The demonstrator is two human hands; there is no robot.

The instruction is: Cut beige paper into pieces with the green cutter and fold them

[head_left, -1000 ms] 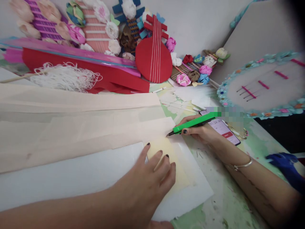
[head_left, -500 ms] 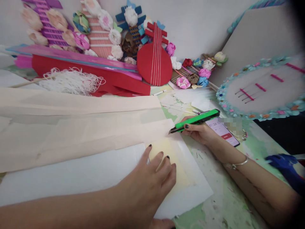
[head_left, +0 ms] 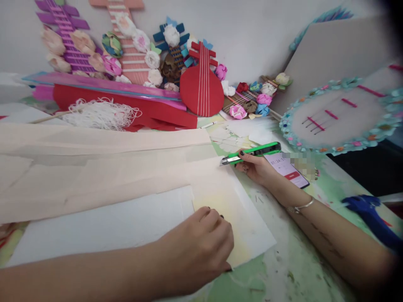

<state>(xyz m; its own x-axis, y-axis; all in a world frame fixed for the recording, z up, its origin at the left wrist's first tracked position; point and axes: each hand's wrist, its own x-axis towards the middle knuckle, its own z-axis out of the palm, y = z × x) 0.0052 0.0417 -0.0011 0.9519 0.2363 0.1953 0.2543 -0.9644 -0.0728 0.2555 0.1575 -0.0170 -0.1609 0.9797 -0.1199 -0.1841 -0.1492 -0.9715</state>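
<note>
My right hand (head_left: 256, 167) holds a green utility knife (head_left: 262, 149) with its blade out. The blade tip is at the right end of the long pale peach paper strips (head_left: 141, 172), near their corner. My left hand (head_left: 204, 239) rests over a white sheet (head_left: 119, 224) with a yellowish patch, below the strips. Its fingers are curled under, the fingertips mostly hidden, and the thumb lies near the sheet's lower edge. I cannot make out whether anything is between them.
Beyond the right hand lie a phone (head_left: 291, 172) and a blue-handled tool (head_left: 371, 214). White string (head_left: 103, 114) is heaped on red sheets (head_left: 170, 119). A red paper lute (head_left: 201, 90) and flower-covered crafts line the wall. A flower-edged oval fan (head_left: 355, 113) stands at right.
My left hand's spread fingers have curled in. The utility knife has turned so the side of its blade shows, with its tip slightly higher. The view has shifted a little.
</note>
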